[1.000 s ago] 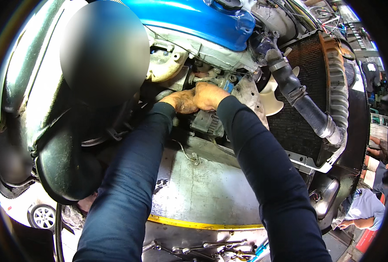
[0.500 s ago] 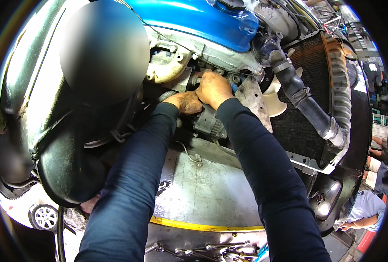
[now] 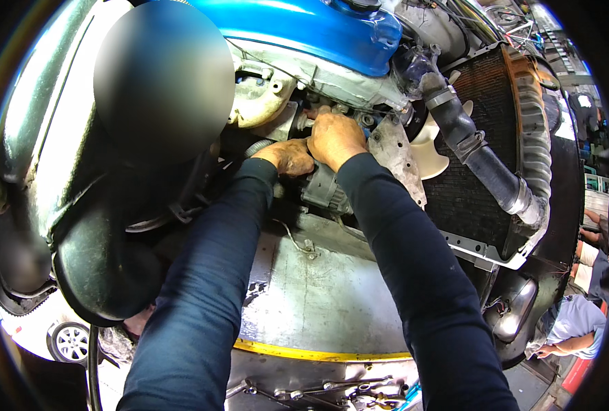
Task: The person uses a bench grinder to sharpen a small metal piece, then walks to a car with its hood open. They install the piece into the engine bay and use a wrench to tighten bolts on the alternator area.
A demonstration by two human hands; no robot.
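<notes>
Grey ribbed unit (image 3: pixel 323 192): boxy, slotted, dull metal; sits on the near side of the blue cover (image 3: pixel 304 31), left of the radiator (image 3: pixel 481 151), just nearer than both hands. Right hand (image 3: pixel 336 137) now lies farther toward the cover than one second earlier; left hand (image 3: pixel 290 158) about unchanged. Fingers mostly hidden (cannot tell whether grasping). Count: hands two; unit, cover, radiator one each.

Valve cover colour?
The valve cover is glossy metallic blue, seen in the head view.
</notes>
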